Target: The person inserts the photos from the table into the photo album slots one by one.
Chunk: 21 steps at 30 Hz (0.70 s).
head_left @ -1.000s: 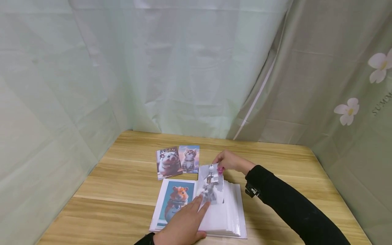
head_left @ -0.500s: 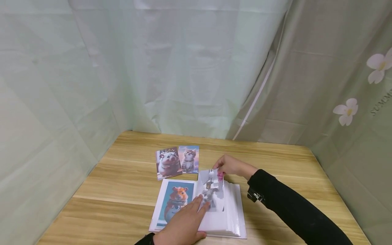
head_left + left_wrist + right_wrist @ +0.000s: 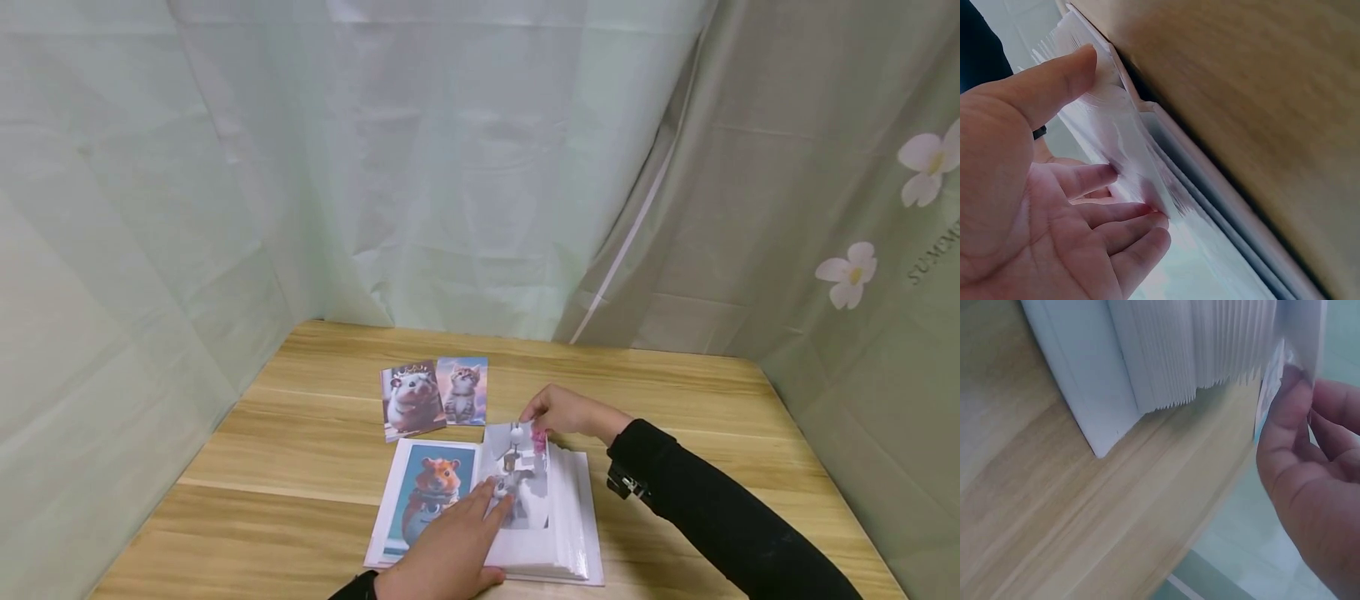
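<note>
An open photo album (image 3: 525, 546) lies on the wooden table, its left page showing a hamster picture (image 3: 437, 477). On the right page a greyish photo (image 3: 531, 492) with a pink patch near its top sits mostly inside the clear sleeve, its top end sticking out past the page. My right hand (image 3: 566, 412) pinches that top edge between thumb and fingers; the right wrist view shows this hand (image 3: 1310, 437) beside the stacked page edges. My left hand (image 3: 450, 542) rests across the album's middle, fingers extended onto the right page and over the photo's lower left.
Behind the album lie two cards on the table (image 3: 300, 467), a white hamster card (image 3: 412, 400) and a kitten card (image 3: 462, 390), overlapping slightly. Pale curtains (image 3: 450, 167) hang around the table's back and sides.
My right hand has moved toward me, and the greyish photo has slid further down into the page sleeve. The left hand stays where it was.
</note>
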Each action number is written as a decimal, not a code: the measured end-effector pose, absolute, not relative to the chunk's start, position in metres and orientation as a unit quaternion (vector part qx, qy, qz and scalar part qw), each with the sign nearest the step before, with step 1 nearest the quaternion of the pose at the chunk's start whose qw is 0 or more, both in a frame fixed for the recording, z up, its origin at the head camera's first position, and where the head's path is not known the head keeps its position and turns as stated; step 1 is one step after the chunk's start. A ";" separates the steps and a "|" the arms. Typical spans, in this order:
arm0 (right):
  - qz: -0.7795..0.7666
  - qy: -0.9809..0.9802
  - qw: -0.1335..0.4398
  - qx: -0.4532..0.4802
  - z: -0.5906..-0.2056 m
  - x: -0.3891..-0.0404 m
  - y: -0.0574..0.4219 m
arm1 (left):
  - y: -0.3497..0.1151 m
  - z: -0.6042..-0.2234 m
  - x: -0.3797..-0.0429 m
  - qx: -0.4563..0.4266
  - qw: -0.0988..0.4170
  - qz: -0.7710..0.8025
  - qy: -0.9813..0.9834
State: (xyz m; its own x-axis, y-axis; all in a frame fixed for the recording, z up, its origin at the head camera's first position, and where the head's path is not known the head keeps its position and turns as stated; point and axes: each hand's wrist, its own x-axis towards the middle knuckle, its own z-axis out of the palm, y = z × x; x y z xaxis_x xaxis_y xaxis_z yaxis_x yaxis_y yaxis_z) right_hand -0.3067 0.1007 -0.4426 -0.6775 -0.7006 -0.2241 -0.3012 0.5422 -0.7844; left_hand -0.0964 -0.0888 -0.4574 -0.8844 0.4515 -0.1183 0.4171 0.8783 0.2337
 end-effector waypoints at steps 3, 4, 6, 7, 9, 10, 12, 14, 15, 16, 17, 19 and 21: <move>-0.340 0.846 0.233 -0.339 -0.443 -0.306 0.099 | -0.089 -0.458 -0.097 0.224 0.086 0.100 0.966; -0.330 0.848 0.219 -0.353 -0.443 -0.306 0.098 | -0.088 -0.459 -0.097 0.225 0.086 0.099 0.966; -0.319 0.848 0.198 -0.373 -0.444 -0.306 0.094 | -0.089 -0.459 -0.097 0.224 0.085 0.100 0.966; -0.315 0.849 0.191 -0.378 -0.445 -0.306 0.093 | -0.089 -0.459 -0.097 0.223 0.085 0.101 0.966; -0.311 0.847 0.179 -0.392 -0.446 -0.307 0.090 | -0.089 -0.460 -0.097 0.223 0.084 0.103 0.966; -0.310 0.845 0.173 -0.400 -0.447 -0.307 0.088 | -0.089 -0.459 -0.097 0.224 0.083 0.105 0.965; -0.306 0.844 0.166 -0.408 -0.448 -0.307 0.086 | -0.089 -0.459 -0.097 0.224 0.082 0.106 0.965; -0.306 0.845 0.167 -0.405 -0.449 -0.307 0.084 | -0.089 -0.458 -0.097 0.225 0.082 0.107 0.965; -0.308 0.848 0.171 -0.397 -0.449 -0.306 0.083 | -0.089 -0.458 -0.097 0.225 0.082 0.107 0.965; -0.308 0.850 0.174 -0.389 -0.448 -0.306 0.082 | -0.089 -0.458 -0.096 0.226 0.083 0.106 0.965; -0.309 0.853 0.178 -0.381 -0.448 -0.306 0.081 | -0.089 -0.458 -0.097 0.226 0.083 0.105 0.965; -0.313 0.857 0.185 -0.366 -0.448 -0.306 0.079 | -0.089 -0.458 -0.097 0.225 0.082 0.104 0.965; -0.315 0.859 0.188 -0.357 -0.449 -0.306 0.078 | -0.089 -0.459 -0.097 0.226 0.080 0.103 0.965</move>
